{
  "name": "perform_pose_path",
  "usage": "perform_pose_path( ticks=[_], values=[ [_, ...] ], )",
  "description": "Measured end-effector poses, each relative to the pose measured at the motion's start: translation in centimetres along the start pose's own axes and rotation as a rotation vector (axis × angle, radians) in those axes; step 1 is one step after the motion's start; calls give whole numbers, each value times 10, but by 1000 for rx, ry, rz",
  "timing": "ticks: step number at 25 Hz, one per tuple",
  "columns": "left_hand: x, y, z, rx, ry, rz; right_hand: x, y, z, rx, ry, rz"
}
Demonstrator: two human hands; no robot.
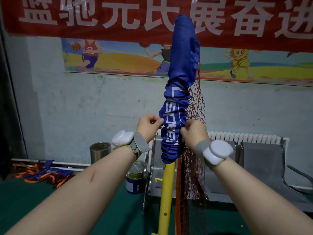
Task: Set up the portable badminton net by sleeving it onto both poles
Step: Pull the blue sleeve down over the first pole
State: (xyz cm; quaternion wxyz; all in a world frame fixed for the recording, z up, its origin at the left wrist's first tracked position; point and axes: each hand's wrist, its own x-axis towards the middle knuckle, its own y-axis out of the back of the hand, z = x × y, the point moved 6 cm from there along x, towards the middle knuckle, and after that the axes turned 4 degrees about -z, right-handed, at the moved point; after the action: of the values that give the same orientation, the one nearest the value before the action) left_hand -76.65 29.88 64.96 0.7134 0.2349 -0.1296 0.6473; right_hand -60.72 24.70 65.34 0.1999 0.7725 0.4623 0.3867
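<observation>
A yellow metal pole (166, 192) stands upright on the green floor (25, 197), rising from the lower edge of the view near its middle. A blue fabric sleeve (176, 116) with white lettering, the end hem of the badminton net, covers the upper part of the pole. It is bunched into folds over its lower half, its bottom opening sits just above a small yellow hook (158, 179) on the pole, and its top end stands loose in front of a red banner (101, 16) with white characters. The dark red mesh netting (196, 150) hangs from the sleeve's right side, beside an orange edge band (178, 184) that runs down along the pole. The left hand (149, 126) pinches the left side of the gathered sleeve between thumb and fingertips. The right hand (194, 131) grips the right side at about the same height, its fingers curled into the fabric. Each wrist carries a white device on a grey strap (138, 144). Behind the pole stand a metal bench (264, 160), a white radiator (245, 137), a steel canister (100, 152) and a paint tin (135, 178). A blue and orange fabric bundle (44, 173) lies on the floor near its far left edge.
</observation>
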Motion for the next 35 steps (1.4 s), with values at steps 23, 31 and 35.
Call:
perform_pose_path(
  ticks=[23,31,35],
  values=[
    [-7,-4,-4,73,6,-66,-7,10,-6,-79,14,51],
    [-13,-8,-4,313,-70,-121,-18,0,12,-75,-12,-4],
    [-17,-5,-18,150,31,-112,-21,3,20,-13,-52,24]
  ],
)
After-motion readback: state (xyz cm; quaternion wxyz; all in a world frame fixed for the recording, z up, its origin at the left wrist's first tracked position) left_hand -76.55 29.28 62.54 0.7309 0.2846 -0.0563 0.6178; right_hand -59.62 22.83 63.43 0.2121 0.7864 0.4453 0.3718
